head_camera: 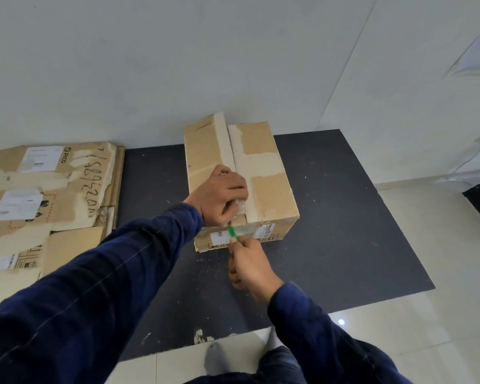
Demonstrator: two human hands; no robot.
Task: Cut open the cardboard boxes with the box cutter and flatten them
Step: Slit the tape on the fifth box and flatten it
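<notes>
A brown cardboard box (263,173) lies on a black mat (344,217), its left top flap raised at the far end. My left hand (222,196) rests on the box top near the front edge and pinches a strip of clear tape at the centre seam. My right hand (250,268) is just in front of the box and grips a green box cutter (232,233), whose tip meets the taped front edge right below the left hand.
A stack of flattened cardboard boxes (45,195) with labels lies to the left of the mat by the wall. Pale tiled floor (441,273) surrounds the mat. A white object sits at the far right. My foot (215,356) stands at the mat's near edge.
</notes>
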